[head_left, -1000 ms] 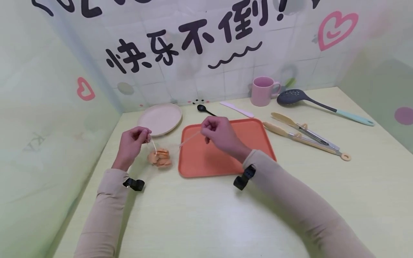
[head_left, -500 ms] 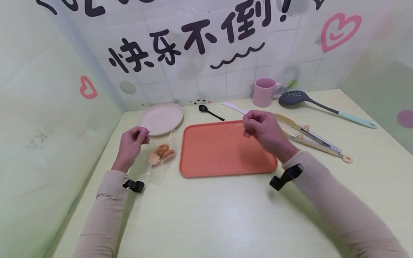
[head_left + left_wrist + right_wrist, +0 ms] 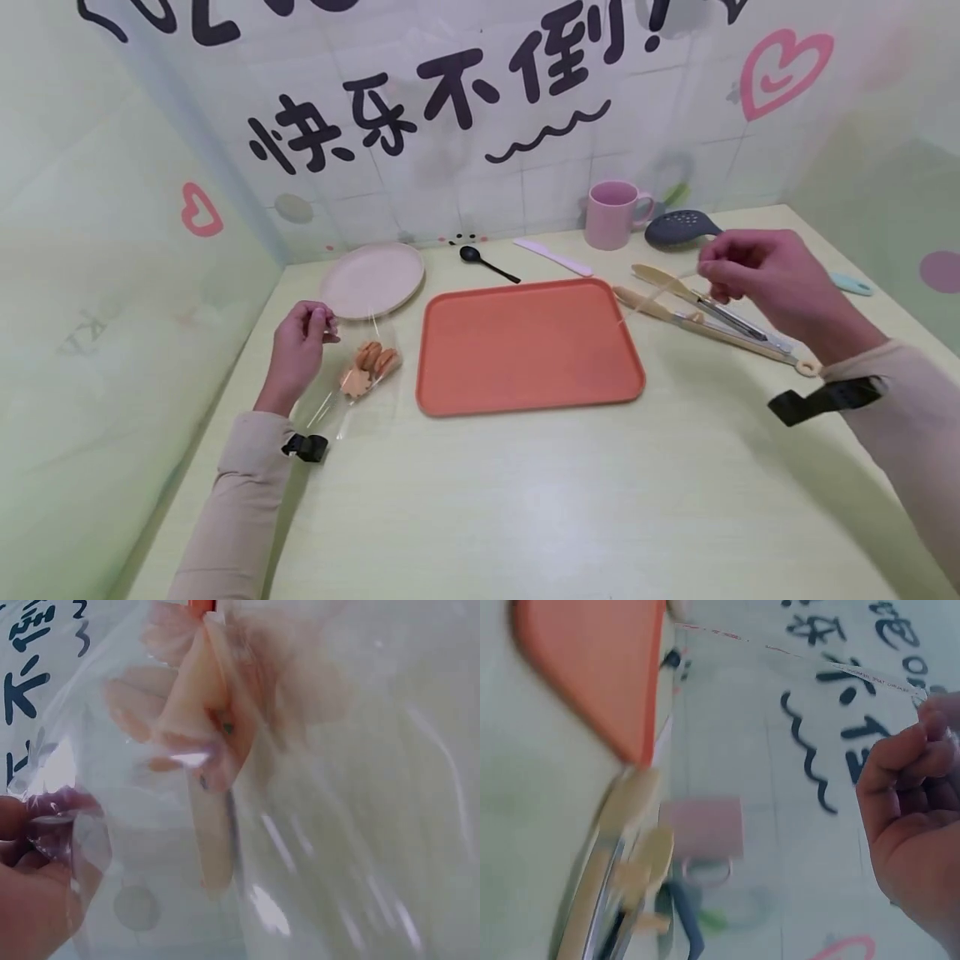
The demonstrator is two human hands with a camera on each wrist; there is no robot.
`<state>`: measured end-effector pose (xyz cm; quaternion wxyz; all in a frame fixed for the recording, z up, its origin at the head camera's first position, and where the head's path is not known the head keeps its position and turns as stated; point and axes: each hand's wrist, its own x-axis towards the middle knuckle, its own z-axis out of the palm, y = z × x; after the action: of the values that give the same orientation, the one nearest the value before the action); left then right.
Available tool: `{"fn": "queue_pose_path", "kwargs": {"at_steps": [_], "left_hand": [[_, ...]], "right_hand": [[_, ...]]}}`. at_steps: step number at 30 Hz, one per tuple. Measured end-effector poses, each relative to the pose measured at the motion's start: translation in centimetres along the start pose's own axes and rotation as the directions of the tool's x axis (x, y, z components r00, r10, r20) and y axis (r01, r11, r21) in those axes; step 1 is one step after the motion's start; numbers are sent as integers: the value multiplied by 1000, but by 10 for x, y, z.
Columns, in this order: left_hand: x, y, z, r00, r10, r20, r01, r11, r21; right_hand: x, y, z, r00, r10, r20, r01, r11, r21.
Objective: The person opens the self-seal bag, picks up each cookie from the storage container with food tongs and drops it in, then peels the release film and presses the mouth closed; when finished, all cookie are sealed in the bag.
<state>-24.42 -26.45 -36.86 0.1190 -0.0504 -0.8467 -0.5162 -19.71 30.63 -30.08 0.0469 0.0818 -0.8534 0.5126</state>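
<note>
My left hand [image 3: 296,354] pinches the upper edge of a clear plastic bag [image 3: 333,408], left of the tray. Several orange-brown pieces [image 3: 367,358] lie inside the bag; one has a scalloped edge, and their exact kind is unclear. In the left wrist view, the creased film [image 3: 322,825] covers most of the picture, with the pieces blurred behind it. Far to the right, my right hand [image 3: 776,283] is raised above the tongs. Between its thumb and finger it pinches a thin clear strip [image 3: 802,656] bearing small red print, which trails off to the left.
An orange tray [image 3: 525,350] lies mid-table, with a pale plate [image 3: 375,275] behind the bag. Along the back are a black spoon [image 3: 470,254], a pink knife [image 3: 552,256], a pink mug [image 3: 609,221] and a slotted turner [image 3: 678,227]. Tongs [image 3: 731,337] lie under the right hand.
My right hand has travelled right with the strip, from over the tray to over the tongs. The left hand stays nearly in place; the pieces in the bag have shifted and the bag hangs wider.
</note>
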Motion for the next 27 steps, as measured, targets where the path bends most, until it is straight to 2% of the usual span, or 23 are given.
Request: {"fn": "queue_pose_path", "kwargs": {"at_steps": [3, 7, 10, 13, 16, 19, 21, 24, 27], "left_hand": [[-2, 1, 4, 998, 58, -37, -56, 997, 48], [-6, 2, 7, 981, 151, -117, -138, 984, 112], [-8, 2, 6, 964, 227, -137, -202, 964, 171], [-8, 2, 4, 950, 289, -120, -256, 939, 230], [-8, 1, 1, 936, 339, -90, -302, 910, 282], [-8, 0, -1, 927, 371, -51, -337, 885, 321], [-7, 0, 0, 926, 377, -26, -348, 878, 328], [-10, 2, 0, 933, 359, -5, -340, 888, 308], [-12, 6, -1, 936, 351, 5, -338, 897, 283]], "right_hand": [[-13, 18, -13, 997, 31, -73, -42, 986, -161], [-29, 44, -20, 996, 9, -85, -31, 965, -260], [-41, 62, -23, 999, -44, -27, 33, 943, -330], [-50, 74, -25, 994, -77, 71, 100, 902, -421], [-55, 79, -27, 982, -26, 190, 118, 864, -490], [-55, 80, -27, 954, 47, 296, 132, 821, -555], [-55, 80, -28, 934, 57, 354, 166, 805, -569], [-58, 79, -26, 886, -25, 464, 287, 815, -504], [-63, 73, -18, 809, -147, 569, 405, 840, -360]]}}
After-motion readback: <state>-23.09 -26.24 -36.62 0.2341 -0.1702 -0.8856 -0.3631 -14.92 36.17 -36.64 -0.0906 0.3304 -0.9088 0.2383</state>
